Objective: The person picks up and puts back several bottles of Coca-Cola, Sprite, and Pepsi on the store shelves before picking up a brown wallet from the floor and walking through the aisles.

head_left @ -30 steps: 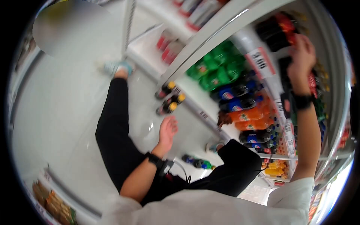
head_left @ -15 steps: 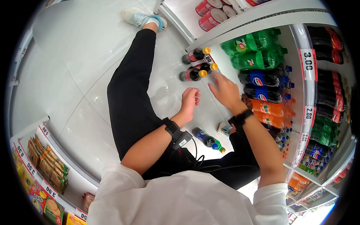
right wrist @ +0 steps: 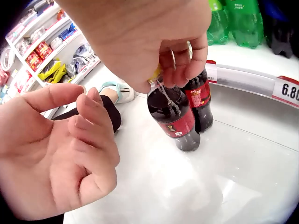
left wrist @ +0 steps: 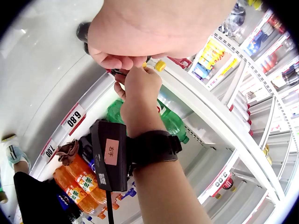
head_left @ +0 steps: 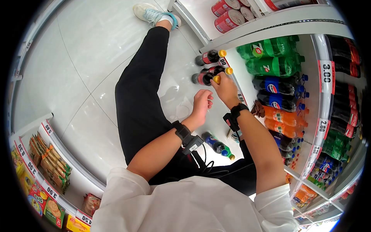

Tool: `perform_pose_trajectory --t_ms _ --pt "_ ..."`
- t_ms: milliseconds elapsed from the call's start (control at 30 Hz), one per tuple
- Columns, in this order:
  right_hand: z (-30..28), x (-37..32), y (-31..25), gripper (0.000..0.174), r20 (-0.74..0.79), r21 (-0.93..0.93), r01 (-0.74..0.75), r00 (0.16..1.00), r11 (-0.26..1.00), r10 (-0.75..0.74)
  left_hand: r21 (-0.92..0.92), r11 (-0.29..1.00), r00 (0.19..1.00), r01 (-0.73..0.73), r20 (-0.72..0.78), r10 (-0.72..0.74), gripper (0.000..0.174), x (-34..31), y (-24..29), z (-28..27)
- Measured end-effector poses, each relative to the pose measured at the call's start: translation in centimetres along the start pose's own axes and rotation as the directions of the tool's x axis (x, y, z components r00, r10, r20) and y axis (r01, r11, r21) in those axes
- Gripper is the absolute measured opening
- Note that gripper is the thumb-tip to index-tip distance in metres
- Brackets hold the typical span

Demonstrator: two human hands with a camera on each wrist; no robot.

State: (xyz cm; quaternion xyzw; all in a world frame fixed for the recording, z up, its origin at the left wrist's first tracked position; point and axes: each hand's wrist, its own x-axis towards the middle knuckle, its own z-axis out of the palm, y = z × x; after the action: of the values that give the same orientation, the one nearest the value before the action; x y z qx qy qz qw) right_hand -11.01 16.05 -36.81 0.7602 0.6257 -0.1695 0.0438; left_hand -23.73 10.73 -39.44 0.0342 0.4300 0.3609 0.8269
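Three cola bottles with yellow caps stand on the white tiled floor beside the lower shelf. In the head view my right hand (head_left: 227,91) is at the top of the nearest cola bottle (head_left: 201,79). The right wrist view shows its fingers curled about the yellow cap and neck of that bottle (right wrist: 175,121), which leans slightly. A second cola bottle (right wrist: 202,100) is close behind it, and the third cola bottle (head_left: 208,58) stands farther off. My left hand (head_left: 201,106) hovers nearby with loosely bent fingers, holding nothing.
On the lower shelf at right lie green soda bottles (head_left: 270,66), dark blue-labelled bottles (head_left: 275,99) and orange soda bottles (head_left: 284,127). A blue-labelled cola bottle (head_left: 212,143) and a green-capped bottle are near my legs. Red cans (head_left: 230,21) sit farther away; snack packets (head_left: 54,166) fill the left shelf.
My right hand came down from the upper cola shelf to the floor bottles and now grips the nearest one's top. The left hand stays close by, still holding nothing.
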Motion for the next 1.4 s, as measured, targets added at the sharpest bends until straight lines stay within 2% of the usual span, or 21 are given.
perform_pose_trajectory --t_ms 67,167,267,300,333,400,467,533,600,667,700,733,767,800,867,933,967,1100,1233,1300,1400 --pt "0.1 -0.7 0.7 0.032 -0.032 0.005 0.121 0.992 0.993 -0.121 0.003 1.0 1.0 -0.002 -0.004 0.002 0.012 0.0 -0.1 0.0" --pt "-1.3 -2.2 0.8 0.032 -0.007 0.005 0.146 0.989 0.989 -0.146 -0.015 1.0 1.0 0.001 -0.015 -0.002 0.016 0.3 -0.5 -0.2" --pt "-5.3 -4.4 -0.4 0.033 -0.024 0.033 0.179 0.984 0.983 -0.178 -0.045 0.999 0.991 -0.002 -0.133 -0.004 0.032 0.2 -0.9 0.0" --pt "-7.7 -6.0 0.0 0.033 -0.125 0.055 0.335 0.937 0.941 -0.326 -0.084 0.996 0.984 0.027 -0.175 -0.041 0.04 0.3 -1.2 0.2" --pt "-9.1 -6.7 -0.5 0.033 -0.125 0.054 0.335 0.937 0.941 -0.326 -0.132 0.99 0.97 0.048 -0.232 -0.078 0.049 0.6 -1.0 -0.2" --pt "-12.0 -8.9 -0.4 0.033 -0.184 0.172 0.425 0.9 0.889 -0.395 -0.141 0.987 0.969 0.081 -0.221 -0.111 0.058 0.4 -1.0 0.1" --pt "-13.6 -9.9 -0.8 0.034 -0.166 0.167 0.393 0.915 0.904 -0.367 -0.267 0.948 0.974 0.173 -0.094 -0.204 0.063 0.0 -0.3 -0.1" --pt "-16.3 -11.6 -0.8 0.033 -0.174 0.144 0.511 0.856 0.847 -0.486 -0.156 0.969 0.973 0.189 -0.103 -0.206 0.063 0.3 0.5 -0.3" --pt "-18.5 -13.3 -1.0 0.032 -0.251 0.266 0.509 0.856 0.818 -0.451 -0.131 0.973 0.969 0.188 0.184 -0.163 0.059 0.5 0.8 -0.3" --pt "-19.3 -13.7 -0.9 0.029 -0.244 0.23 0.508 0.856 0.83 -0.456 -0.153 0.968 0.972 0.197 0.156 -0.174 0.05 0.4 0.8 0.1" --pt "-19.5 -14.2 -0.6 0.029 -0.251 0.221 0.505 0.856 0.835 -0.451 -0.147 0.966 0.947 0.211 0.276 -0.165 0.048 0.3 0.9 0.4" --pt "-19.3 -14.3 -0.2 0.03 -0.256 0.364 0.433 0.898 0.825 -0.358 -0.145 0.964 0.912 0.224 0.381 -0.154 0.045 0.3 1.0 0.3" --pt "-19.1 -14.5 0.1 0.032 -0.249 0.495 0.353 0.933 0.794 -0.26 -0.143 0.963 0.909 0.227 0.387 -0.156 0.045 0.2 1.0 0.5" --pt "-18.5 -14.6 0.2 0.04 -0.307 0.686 0.303 0.945 0.662 -0.115 -0.16 0.959 0.891 0.234 0.43 -0.145 0.043 -0.5 1.2 1.2" --pt "-18.0 -14.4 0.6 0.05 -0.312 0.737 0.314 0.944 0.598 -0.11 -0.179 0.954 0.874 0.24 0.468 -0.131 0.042 -1.2 1.8 1.4" --pt "-16.9 -14.2 0.8 0.053 -0.341 0.804 0.32 0.939 0.502 -0.053 -0.118 0.972 0.753 0.205 0.653 -0.079 0.043 -1.4 2.3 1.3" --pt "-16.1 -14.5 1.3 0.055 -0.271 0.861 0.249 0.963 0.444 -0.016 -0.111 0.972 0.747 0.206 0.66 -0.083 0.043 -1.5 2.2 1.5" --pt "-13.7 -14.9 1.7 0.097 -0.317 0.861 0.338 0.941 0.38 -0.119 -0.198 0.959 0.777 0.202 0.628 -0.034 0.041 -0.9 0.8 0.5" --pt "-11.6 -16.3 1.9 0.104 -0.424 0.794 0.424 0.9 0.436 -0.102 -0.18 0.973 0.758 0.143 0.653 0.009 0.04 -1.4 0.7 1.0" --pt "-9.0 -16.5 2.9 0.105 -0.355 0.92 0.374 0.922 0.114 -0.154 -0.18 0.978 0.737 0.104 0.674 0.046 0.042 -2.3 0.8 1.4" --pt "-8.9 -17.3 1.0 0.093 -0.339 0.911 0.352 0.936 0.215 -0.097 -0.16 0.975 0.715 0.156 0.699 0.0 0.05 -2.4 0.6 0.7"
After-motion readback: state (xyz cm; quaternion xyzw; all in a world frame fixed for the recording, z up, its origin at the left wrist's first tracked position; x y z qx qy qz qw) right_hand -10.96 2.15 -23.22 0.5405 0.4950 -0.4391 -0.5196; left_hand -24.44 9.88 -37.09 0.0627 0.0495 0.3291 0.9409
